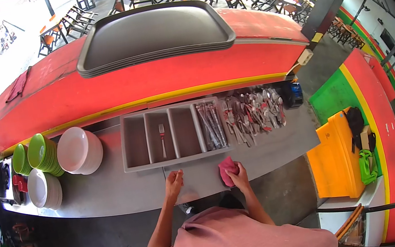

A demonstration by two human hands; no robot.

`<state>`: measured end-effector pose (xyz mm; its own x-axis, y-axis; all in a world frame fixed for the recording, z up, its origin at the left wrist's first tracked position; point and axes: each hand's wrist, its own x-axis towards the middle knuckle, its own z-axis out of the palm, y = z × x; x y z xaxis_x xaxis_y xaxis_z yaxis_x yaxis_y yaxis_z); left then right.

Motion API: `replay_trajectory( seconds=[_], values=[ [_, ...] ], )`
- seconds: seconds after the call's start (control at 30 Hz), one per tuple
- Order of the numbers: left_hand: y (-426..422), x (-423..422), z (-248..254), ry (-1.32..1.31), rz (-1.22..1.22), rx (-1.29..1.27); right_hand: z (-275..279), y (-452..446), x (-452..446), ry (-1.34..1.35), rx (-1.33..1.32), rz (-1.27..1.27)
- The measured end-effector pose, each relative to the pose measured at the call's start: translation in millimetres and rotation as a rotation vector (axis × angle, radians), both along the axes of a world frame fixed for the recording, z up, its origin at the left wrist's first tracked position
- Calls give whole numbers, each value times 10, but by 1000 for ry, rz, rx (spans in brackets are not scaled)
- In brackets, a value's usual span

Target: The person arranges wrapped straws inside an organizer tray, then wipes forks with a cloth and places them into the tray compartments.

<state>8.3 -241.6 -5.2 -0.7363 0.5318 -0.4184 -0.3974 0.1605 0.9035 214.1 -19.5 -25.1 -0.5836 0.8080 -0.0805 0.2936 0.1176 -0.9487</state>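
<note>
My right hand [239, 176] is closed around a crumpled dark pink cloth [227, 170] at the front of the steel counter [206, 179]. To its left, my left hand [174, 183] is raised over the counter edge with its fingers curled together; whether anything is inside them I cannot make out. Just beyond both hands lies a grey cutlery tray [143, 167] with several compartments. A single fork [162, 139] rests in the second compartment from the left. The rightmost compartment contains wrapped cutlery [212, 125]. Beside the tray on the right, loose spoons and forks [253, 114] are heaped on the counter.
Green bowls [43, 153], white bowls [80, 150] and smaller white dishes [45, 189] stand stacked at the left. Dark serving trays [152, 35] are piled on the red ledge [170, 78] behind. A yellow bin [335, 158] stands at the right, past the counter's end.
</note>
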Motion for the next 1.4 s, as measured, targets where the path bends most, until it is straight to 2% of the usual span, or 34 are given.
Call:
replay_trajectory(
  seconds=[0.13,0.23,0.4,0.47,0.53,0.63,0.73,0.83,0.97,1.03,1.17,1.27,1.4],
  values=[
    [395,140,50,34,-80,1,9,312,112,90,-5,-171],
    [757,331,-4,70,-157,9,-12,667,125,115,-20,-205],
    [1551,877,-140,106,-217,78,-13,1376,255,178,9,-86],
    [1866,1088,-366,153,-325,148,-44,1651,323,184,2,-50],
    [2214,1271,-478,93,-400,152,-11,2001,415,172,-8,1],
    [2768,1530,-810,199,-294,12,-12,2418,520,204,74,-11],
    [3204,1634,-838,594,-153,-463,-111,2708,550,176,91,-18],
    [3471,1618,-585,477,-98,-630,-120,2866,613,107,48,8],
    [3641,1477,-376,436,-235,-751,-73,2910,592,109,-7,45],
    [3691,1461,-404,440,-213,-827,-121,2878,603,137,-38,42],
    [3736,1325,-420,394,-222,-810,-129,2817,566,186,-93,91],
    [3686,1373,-523,466,-103,-743,-24,2765,560,148,-65,111],
    [3635,1335,-324,422,-105,-704,-101,2768,489,124,-35,88]
  ],
)
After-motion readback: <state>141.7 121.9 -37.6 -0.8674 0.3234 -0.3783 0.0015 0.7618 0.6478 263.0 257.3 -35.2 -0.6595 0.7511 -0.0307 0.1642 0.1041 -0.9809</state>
